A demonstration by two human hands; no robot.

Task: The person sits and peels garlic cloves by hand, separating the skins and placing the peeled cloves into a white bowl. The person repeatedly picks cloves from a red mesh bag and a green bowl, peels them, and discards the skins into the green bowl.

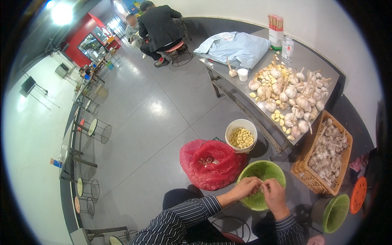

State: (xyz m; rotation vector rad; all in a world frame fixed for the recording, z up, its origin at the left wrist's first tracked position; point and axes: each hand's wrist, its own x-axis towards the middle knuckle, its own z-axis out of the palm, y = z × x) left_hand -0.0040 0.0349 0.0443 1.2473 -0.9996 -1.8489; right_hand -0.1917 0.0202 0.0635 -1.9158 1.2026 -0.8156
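My left hand [246, 187] and my right hand [273, 194] meet over a green plastic basin [277, 171], fingertips pinched together on a small pale piece, probably garlic, mostly hidden by the fingers. Bits of peel lie in the basin. Beyond it a white bucket [232, 134] holds peeled garlic cloves [241, 137]. To its left a red mesh sack [196, 156] stands with its mouth open. Many garlic bulbs [301, 102] and loose cloves are heaped on a metal table [266, 114] at the right.
An orange plastic crate [303, 171] of garlic bulbs stands right of the basin, near another green basin [337, 212] and an orange stool [358, 195]. A pale blue bag [235, 49], a white cup [243, 74] and a clear bottle [287, 49] are on the table. Two people [159, 26] sit farther off.
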